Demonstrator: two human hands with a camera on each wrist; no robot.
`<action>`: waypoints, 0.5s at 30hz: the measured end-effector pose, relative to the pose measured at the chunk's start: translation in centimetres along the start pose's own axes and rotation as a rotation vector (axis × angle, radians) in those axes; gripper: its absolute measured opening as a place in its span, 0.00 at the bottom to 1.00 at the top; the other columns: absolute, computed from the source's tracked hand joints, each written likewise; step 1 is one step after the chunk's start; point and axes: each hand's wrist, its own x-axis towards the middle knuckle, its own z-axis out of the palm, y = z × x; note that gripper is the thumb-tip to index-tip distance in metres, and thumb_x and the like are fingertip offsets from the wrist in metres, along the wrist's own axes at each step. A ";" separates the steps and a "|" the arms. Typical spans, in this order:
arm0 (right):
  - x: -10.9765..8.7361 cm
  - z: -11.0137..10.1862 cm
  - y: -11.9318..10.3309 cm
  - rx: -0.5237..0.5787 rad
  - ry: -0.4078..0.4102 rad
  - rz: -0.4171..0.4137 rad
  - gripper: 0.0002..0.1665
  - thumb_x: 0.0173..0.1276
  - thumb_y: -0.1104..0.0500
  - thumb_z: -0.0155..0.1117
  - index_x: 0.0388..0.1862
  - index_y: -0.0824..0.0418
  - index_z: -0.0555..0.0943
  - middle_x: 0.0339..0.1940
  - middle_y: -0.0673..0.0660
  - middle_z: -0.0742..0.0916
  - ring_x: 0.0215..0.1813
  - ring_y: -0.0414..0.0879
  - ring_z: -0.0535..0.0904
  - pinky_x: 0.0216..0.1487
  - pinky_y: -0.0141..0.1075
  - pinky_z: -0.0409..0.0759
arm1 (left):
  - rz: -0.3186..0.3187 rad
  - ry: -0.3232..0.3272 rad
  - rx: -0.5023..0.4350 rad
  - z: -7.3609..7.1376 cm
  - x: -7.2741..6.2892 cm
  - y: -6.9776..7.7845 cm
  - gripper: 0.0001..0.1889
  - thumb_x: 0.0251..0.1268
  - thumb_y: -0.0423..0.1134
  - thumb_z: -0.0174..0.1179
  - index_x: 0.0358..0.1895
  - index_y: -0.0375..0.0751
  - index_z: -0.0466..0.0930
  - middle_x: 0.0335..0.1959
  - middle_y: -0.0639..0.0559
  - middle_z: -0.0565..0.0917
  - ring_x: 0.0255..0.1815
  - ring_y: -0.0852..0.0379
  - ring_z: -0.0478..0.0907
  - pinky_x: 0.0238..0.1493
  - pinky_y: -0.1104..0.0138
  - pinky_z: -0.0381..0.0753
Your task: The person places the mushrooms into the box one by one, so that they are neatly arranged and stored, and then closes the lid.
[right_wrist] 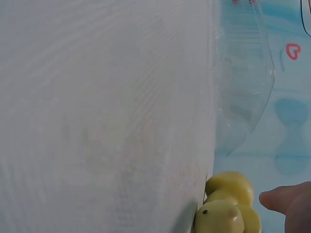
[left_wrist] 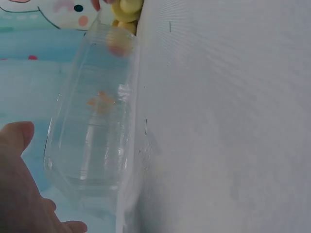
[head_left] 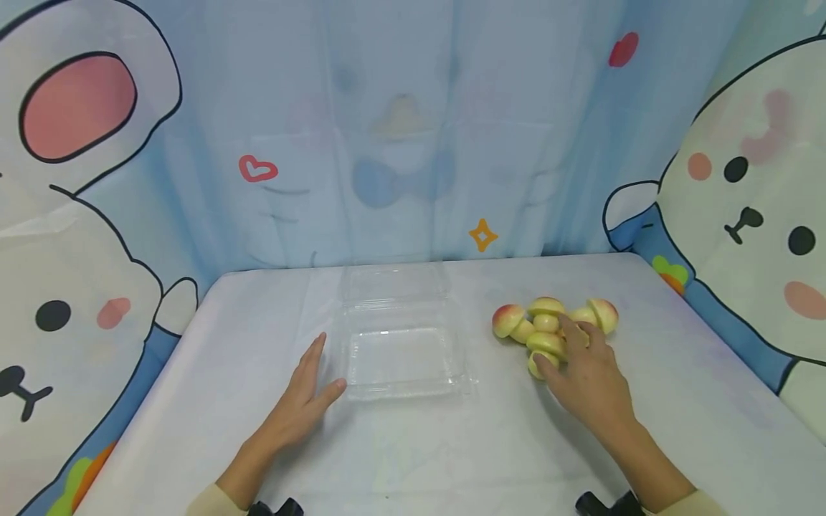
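Several toy mushrooms (head_left: 546,322), yellow-green with some reddish caps, lie in a cluster on the right of the table. My right hand (head_left: 590,380) reaches over the cluster, its fingers spread above it and partly hiding some mushrooms. In the right wrist view the thumb (right_wrist: 282,198) is a small gap away from the nearest mushrooms (right_wrist: 228,191). A clear plastic box (head_left: 405,358) stands at the table's middle, its transparent lid folded back behind it. Beside the box's left wall is my left hand (head_left: 300,408), fingers extended and thumb tip close to the near left corner.
A white cloth covers the table (head_left: 413,451). Behind it hangs a blue curtain (head_left: 400,143) printed with cartoon animals, reaching along both sides. Black wrist mounts (head_left: 609,504) show at the bottom edge.
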 end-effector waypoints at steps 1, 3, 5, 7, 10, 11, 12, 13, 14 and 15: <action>0.1 0.1 0.0 0.000 -0.001 -0.001 0.47 0.72 0.45 0.67 0.79 0.67 0.61 0.72 0.78 0.66 0.62 0.80 0.71 0.40 0.73 0.76 | 0.003 0.005 -0.009 0.1 0.2 0.0 0.44 0.79 0.51 0.53 0.86 0.42 0.37 0.87 0.40 0.44 0.86 0.35 0.42 0.80 0.34 0.45; 0.2 0.2 0.0 -0.002 -0.004 -0.003 0.47 0.72 0.46 0.67 0.80 0.67 0.61 0.72 0.78 0.66 0.61 0.80 0.73 0.39 0.72 0.77 | 0.015 0.021 -0.027 0.3 0.4 0.1 0.44 0.78 0.51 0.53 0.85 0.41 0.38 0.86 0.38 0.45 0.86 0.34 0.43 0.79 0.33 0.46; 0.2 0.3 0.0 -0.009 -0.007 -0.009 0.47 0.72 0.47 0.67 0.80 0.67 0.61 0.71 0.79 0.66 0.59 0.80 0.75 0.38 0.71 0.78 | 0.015 0.034 -0.056 0.5 0.7 0.1 0.45 0.77 0.51 0.55 0.85 0.41 0.39 0.86 0.38 0.46 0.86 0.33 0.43 0.79 0.32 0.46; 0.3 0.4 -0.1 -0.016 -0.018 -0.006 0.47 0.72 0.47 0.67 0.80 0.68 0.61 0.71 0.79 0.66 0.58 0.80 0.76 0.38 0.70 0.79 | 0.012 0.042 -0.084 0.7 1.0 0.0 0.46 0.76 0.51 0.56 0.85 0.41 0.40 0.86 0.38 0.46 0.86 0.33 0.44 0.79 0.32 0.46; 0.3 0.4 -0.2 -0.023 -0.041 0.008 0.47 0.72 0.46 0.67 0.80 0.69 0.60 0.72 0.81 0.65 0.58 0.81 0.76 0.38 0.70 0.79 | -0.004 0.048 -0.112 0.9 1.4 -0.1 0.47 0.74 0.51 0.58 0.86 0.42 0.39 0.86 0.37 0.47 0.85 0.33 0.45 0.78 0.32 0.47; 0.3 0.4 -0.3 -0.024 -0.049 0.013 0.47 0.72 0.46 0.67 0.80 0.69 0.60 0.72 0.81 0.65 0.58 0.81 0.76 0.38 0.70 0.79 | -0.008 0.049 -0.114 1.0 1.5 -0.1 0.47 0.74 0.51 0.58 0.86 0.43 0.39 0.86 0.37 0.47 0.85 0.32 0.45 0.78 0.32 0.47; 0.3 0.4 -0.3 -0.025 -0.052 0.016 0.47 0.72 0.46 0.66 0.80 0.69 0.60 0.72 0.82 0.65 0.58 0.81 0.76 0.38 0.70 0.79 | -0.009 0.050 -0.117 1.0 1.6 0.0 0.47 0.74 0.51 0.58 0.86 0.43 0.39 0.86 0.37 0.47 0.85 0.32 0.45 0.78 0.31 0.47; 0.3 0.4 -0.3 -0.028 -0.053 0.017 0.47 0.72 0.46 0.67 0.79 0.69 0.61 0.71 0.82 0.65 0.58 0.81 0.76 0.38 0.70 0.79 | -0.011 0.048 -0.122 1.0 1.7 0.0 0.47 0.74 0.50 0.59 0.86 0.44 0.40 0.86 0.37 0.47 0.85 0.32 0.45 0.78 0.31 0.47; 0.3 0.5 -0.3 -0.030 -0.049 0.015 0.46 0.72 0.47 0.67 0.79 0.69 0.62 0.71 0.82 0.65 0.58 0.81 0.76 0.38 0.69 0.79 | -0.012 0.046 -0.128 1.0 1.8 0.1 0.48 0.73 0.50 0.59 0.86 0.45 0.39 0.86 0.37 0.47 0.85 0.32 0.45 0.78 0.31 0.47; 0.2 0.5 -0.3 -0.031 -0.044 0.011 0.46 0.71 0.47 0.67 0.78 0.68 0.62 0.70 0.81 0.66 0.58 0.81 0.76 0.37 0.69 0.80 | -0.010 0.044 -0.130 1.0 1.8 0.1 0.48 0.73 0.50 0.60 0.86 0.45 0.39 0.86 0.37 0.47 0.85 0.31 0.45 0.78 0.31 0.47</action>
